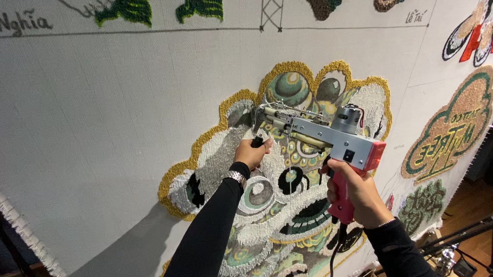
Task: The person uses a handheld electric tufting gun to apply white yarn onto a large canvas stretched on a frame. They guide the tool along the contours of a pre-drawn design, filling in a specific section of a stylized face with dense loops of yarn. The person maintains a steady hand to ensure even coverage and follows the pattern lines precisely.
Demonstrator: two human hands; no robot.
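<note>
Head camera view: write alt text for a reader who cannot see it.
A person presses a grey tufting gun against a stretched white cloth, the right hand around its pink handle and the left hand on the black front handle. The gun's tip meets a partly tufted lion-dance head edged in gold yarn; other tufted designs surround it.

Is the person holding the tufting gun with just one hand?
No, the left hand grips its front handle while the right hand holds the pink grip of the tufting gun.

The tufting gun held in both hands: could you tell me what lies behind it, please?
Behind the tufting gun is white cloth bearing a tufted lion-dance head edged in yellow. The gun's body covers part of the design there.
</note>
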